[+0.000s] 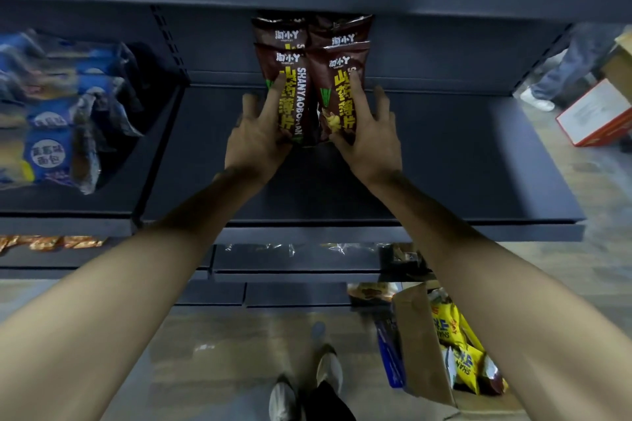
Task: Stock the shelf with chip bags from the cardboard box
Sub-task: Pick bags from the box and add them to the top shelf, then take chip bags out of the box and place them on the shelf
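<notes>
So we have two brown yam-chip bags, left one point(290, 102) and right one point(340, 96), standing upright side by side on the dark shelf point(461, 161), with two more brown bags point(307, 31) right behind them. Our left hand point(256, 137) grasps the left bag, our right hand point(367, 137) grasps the right bag, fingers spread on the fronts. Cardboard box point(424, 352) with yellow bags point(458, 349) sits on the floor, lower right. Blue bread packs point(51, 133) lie on the neighbouring shelf, left.

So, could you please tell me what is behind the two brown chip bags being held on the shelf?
Two more matching brown bags stand behind the front brown chip bags; only their tops show. Anything farther back is hidden.
</notes>
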